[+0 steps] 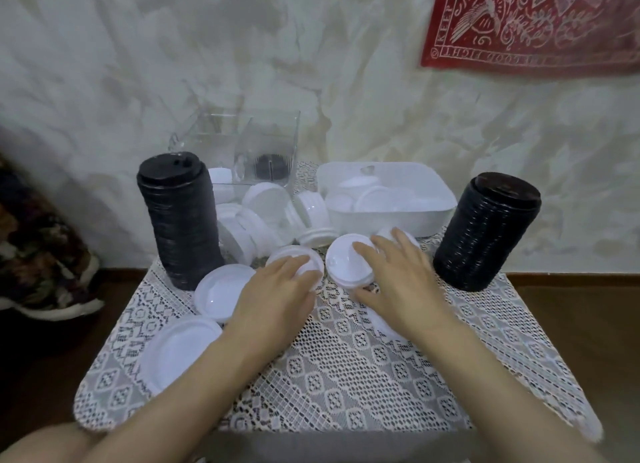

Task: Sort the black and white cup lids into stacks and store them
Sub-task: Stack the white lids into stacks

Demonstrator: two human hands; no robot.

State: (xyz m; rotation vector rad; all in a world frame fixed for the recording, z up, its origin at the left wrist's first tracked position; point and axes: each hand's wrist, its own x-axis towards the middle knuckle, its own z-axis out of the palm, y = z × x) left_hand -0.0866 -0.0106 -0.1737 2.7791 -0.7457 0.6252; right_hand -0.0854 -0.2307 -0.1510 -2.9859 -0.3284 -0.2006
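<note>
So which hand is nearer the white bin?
Right. The right hand rests on a white lid just in front of the white bin; the left hand sits further left.

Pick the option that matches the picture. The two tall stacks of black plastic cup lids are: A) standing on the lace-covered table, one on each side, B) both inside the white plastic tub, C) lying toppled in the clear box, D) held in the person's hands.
A: one tall stack of black plastic cup lids stands upright at the left of the lace-covered table, the other black stack at the right, both outside the white plastic tub.
</note>
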